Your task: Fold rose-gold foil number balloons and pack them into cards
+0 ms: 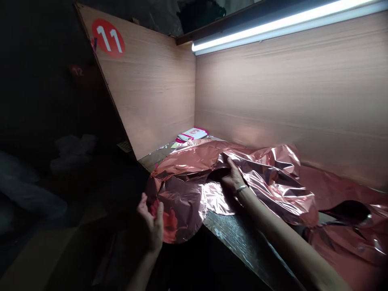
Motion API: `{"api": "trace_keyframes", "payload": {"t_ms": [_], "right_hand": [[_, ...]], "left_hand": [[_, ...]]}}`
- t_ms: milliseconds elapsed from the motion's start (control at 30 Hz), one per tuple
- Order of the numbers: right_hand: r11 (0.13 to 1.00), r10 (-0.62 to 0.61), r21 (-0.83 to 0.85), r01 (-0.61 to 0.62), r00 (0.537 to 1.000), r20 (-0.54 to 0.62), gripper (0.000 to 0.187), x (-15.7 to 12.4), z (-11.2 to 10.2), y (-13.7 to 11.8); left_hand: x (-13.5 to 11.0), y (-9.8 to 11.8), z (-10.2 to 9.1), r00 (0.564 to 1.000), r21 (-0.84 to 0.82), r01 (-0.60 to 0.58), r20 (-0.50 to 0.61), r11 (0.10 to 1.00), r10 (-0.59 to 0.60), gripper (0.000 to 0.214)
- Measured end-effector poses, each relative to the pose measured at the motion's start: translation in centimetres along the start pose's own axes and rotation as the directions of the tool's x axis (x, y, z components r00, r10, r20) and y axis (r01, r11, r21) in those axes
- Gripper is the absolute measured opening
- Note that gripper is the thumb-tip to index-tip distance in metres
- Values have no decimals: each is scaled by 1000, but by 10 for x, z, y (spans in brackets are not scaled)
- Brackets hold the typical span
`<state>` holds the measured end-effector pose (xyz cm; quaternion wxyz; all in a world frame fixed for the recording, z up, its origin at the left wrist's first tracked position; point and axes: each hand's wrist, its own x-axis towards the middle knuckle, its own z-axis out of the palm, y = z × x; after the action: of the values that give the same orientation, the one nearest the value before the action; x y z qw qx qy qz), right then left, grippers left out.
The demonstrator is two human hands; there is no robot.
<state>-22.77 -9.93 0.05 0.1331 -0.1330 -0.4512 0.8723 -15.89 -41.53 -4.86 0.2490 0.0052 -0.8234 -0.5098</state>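
Note:
A large, flat rose-gold foil balloon (184,161) lies wrinkled on the workbench, its rounded left end hanging over the front edge. At that end is my left hand (151,224), thumb and fingers apart. It is beside the foil's edge; whether it touches the foil I cannot make out. My right hand (233,178), a bracelet at its wrist, reaches across the bench and is closed on a fold of the balloon. Some of its fingers are hidden by the foil. More rose-gold foil (342,250) lies at the right, under and beside my right forearm.
Wooden panels (287,89) wall the bench at the back and left; the left one bears a red "11" sticker (108,38). A lamp tube (273,28) shines above. Printed cards or packets with pink edges (194,134) lie in the back corner. The dark left side holds pale plastic (72,151).

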Motion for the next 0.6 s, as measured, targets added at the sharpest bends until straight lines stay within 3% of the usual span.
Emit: {"api": "trace_keyframes", "payload": {"t_ms": [33,100,167,233,300,333,467,600], "right_hand": [[998,7,60,-5,999,-43,22,5,-2,-6],[985,20,174,3,991,-131,19,11,-7,-18],[974,11,225,30,984,-179,17,14,-11,-29],[972,-17,227,59,983,-182,18,14,-14,-40],[972,-38,221,80,982,-187,20,16,-15,-51],[972,-46,218,88,980,-191,21,17,-16,-58],[964,-66,238,121,972,-227,24,24,-13,-85],[953,-102,253,167,963,-251,31,30,-11,-118]], "left_hand": [[8,-20,-6,988,-9,148,-46,989,-148,53],[19,-58,-17,895,-56,442,-48,895,-444,57],[21,-85,-25,776,-185,630,131,754,-616,53],[14,-97,-30,637,-292,766,456,572,-621,51],[4,-93,-33,523,-329,840,703,431,-483,54],[0,-86,-33,502,-340,850,756,404,-420,54],[1,-41,-30,559,-383,803,750,456,-354,46],[19,8,-15,522,-336,797,802,502,-291,44]]}}
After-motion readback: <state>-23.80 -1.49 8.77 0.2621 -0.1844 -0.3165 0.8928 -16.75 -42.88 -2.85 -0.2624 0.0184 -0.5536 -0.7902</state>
